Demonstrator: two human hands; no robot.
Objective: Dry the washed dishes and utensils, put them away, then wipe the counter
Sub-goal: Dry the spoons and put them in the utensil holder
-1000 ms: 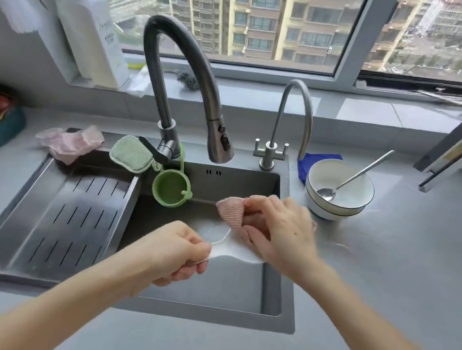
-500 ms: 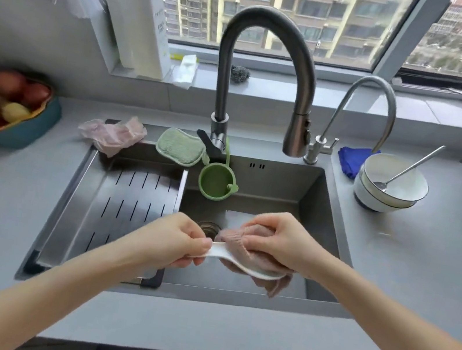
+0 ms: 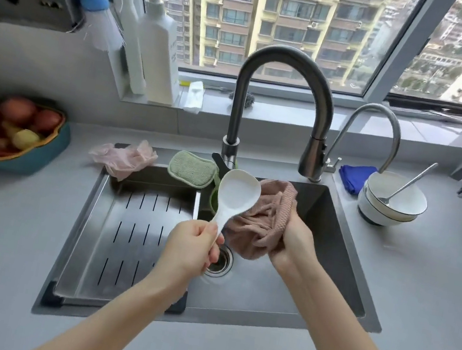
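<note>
Above the steel sink point(image 3: 341, 254), my left hand point(image 3: 193, 248) grips the handle of a white rice paddle point(image 3: 237, 192), whose scoop points up and away with its face bare. Just right of it, my right hand point(image 3: 292, 246) holds a bunched pink cloth point(image 3: 261, 225) that hangs beside and behind the paddle. Two stacked white bowls point(image 3: 382, 212) with a metal spoon point(image 3: 408, 184) in the top one stand on the counter point(image 3: 434, 285) to the right of the sink.
A dark tall faucet point(image 3: 288, 62) and a slimmer tap point(image 3: 386, 118) rise behind the sink. A slotted drain tray point(image 3: 134, 235) fills the sink's left half. A green sponge point(image 3: 192, 168), pink gloves point(image 3: 124, 157), a blue cloth point(image 3: 355, 175) and a fruit bowl point(image 3: 10, 135) sit around.
The paddle was wrapped in the cloth under my right hand; now my left hand has lifted it upright out of the cloth, and my right hand has drawn the cloth aside to the right.
</note>
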